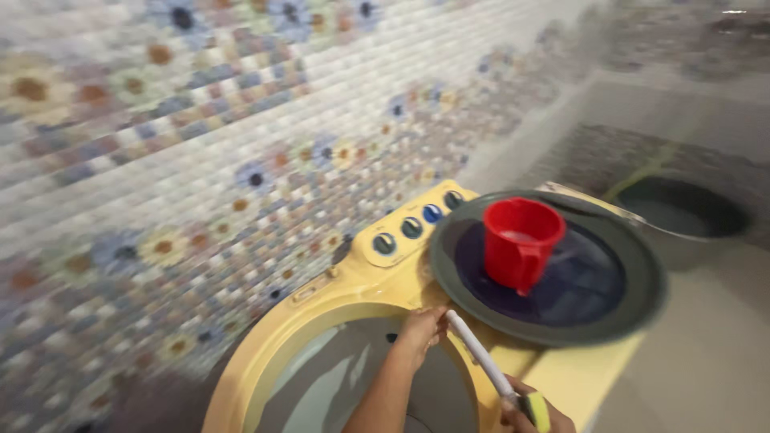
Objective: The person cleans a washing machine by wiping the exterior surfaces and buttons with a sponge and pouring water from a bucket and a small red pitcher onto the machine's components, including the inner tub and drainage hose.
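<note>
Head view, tilted and blurred: nearest, at the bottom edge, the right hand (536, 415) is clenched around the handle of a brush (481, 358), a white stick with a yellow-green piece at the hand end. The stick runs up and left, and its tip ends just beside the left hand (421, 327). That left hand reaches in from below over the open tub (353, 377), fingers curled against the yellow rim at the back of the opening; whether it truly grips the rim or only rests there, I cannot tell.

The tub's inside looks grey and shiny, ringed by the yellow body of the washer (561, 377). Just beyond the hands a round dark basin (634, 305) sits on the washer's right half, and a red mug (521, 240) stands upright in it, handle toward us. Left of the basin, four round knobs (411, 228) line the raised yellow panel.

Behind it is a mosaic wall (200, 160) of small white tiles with flower patterns. Far right, a dark bucket (682, 210) stands on the floor.
</note>
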